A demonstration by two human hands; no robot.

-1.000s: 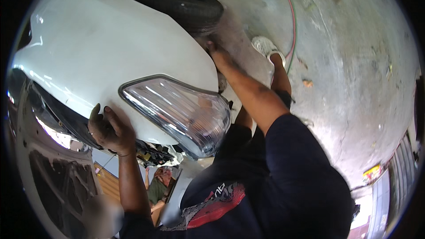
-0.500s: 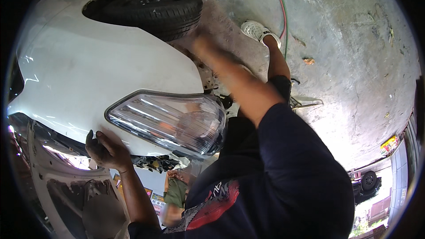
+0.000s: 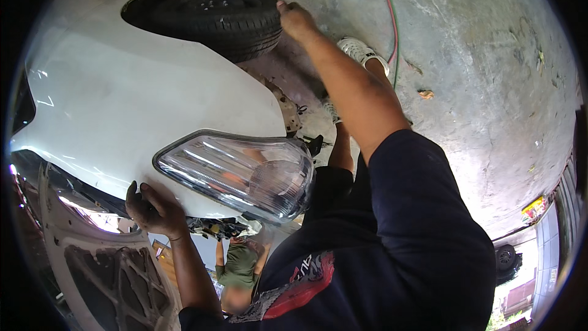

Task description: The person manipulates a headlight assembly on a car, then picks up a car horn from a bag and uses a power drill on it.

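Note:
A white car fender (image 3: 147,86) curves across the left, with the front wheel's black tyre (image 3: 245,27) beyond it. A clear headlight (image 3: 245,171) sits in the fender's front corner. My left hand (image 3: 156,209) rests at the fender's upper edge by the engine bay, fingers apart and darkened with grime; nothing shows in it. With my arm stretched out past the headlight, my right hand (image 3: 298,22) is against the front of the tyre's tread. Its fingers look bent round the tyre edge, partly hidden.
A raised hood (image 3: 116,276) stands at the lower left. Another person in a green shirt (image 3: 240,263) is beyond the engine bay. Red and green hoses (image 3: 392,18) lie on the concrete floor (image 3: 484,86). Below the headlight corner, brackets (image 3: 291,113) are exposed.
My right hand has moved farther out onto the tyre; it was blurred in motion nearer the fender before. The left hand stays at the fender edge. The view has shifted slightly.

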